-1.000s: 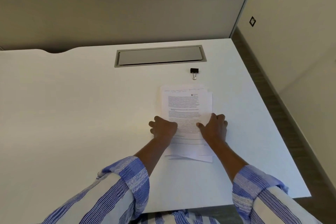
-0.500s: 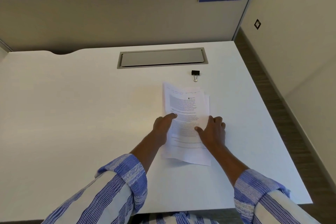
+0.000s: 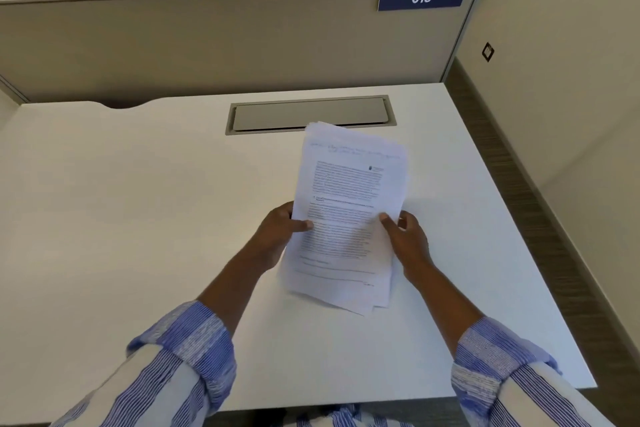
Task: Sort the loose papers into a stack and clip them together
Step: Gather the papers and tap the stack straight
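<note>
The binder clip is out of sight, likely somewhere behind the raised papers [image 3: 349, 218], and the print on the top sheet is too small to read. Both hands hold the stack tilted up off the white worktop [image 3: 138, 201]: the left hand [image 3: 277, 236] pinches its left edge, the right hand [image 3: 408, 239] its right edge, thumbs on top. The sheets' edges sit unevenly, fanned at the lower corner. Bare worktop spreads wide to the left; the right edge lies closer.

Both forearms are bare below rolled cuffs of a blue-and-white striped shirt's left sleeve [image 3: 187, 350] and right sleeve [image 3: 498, 364].
</note>
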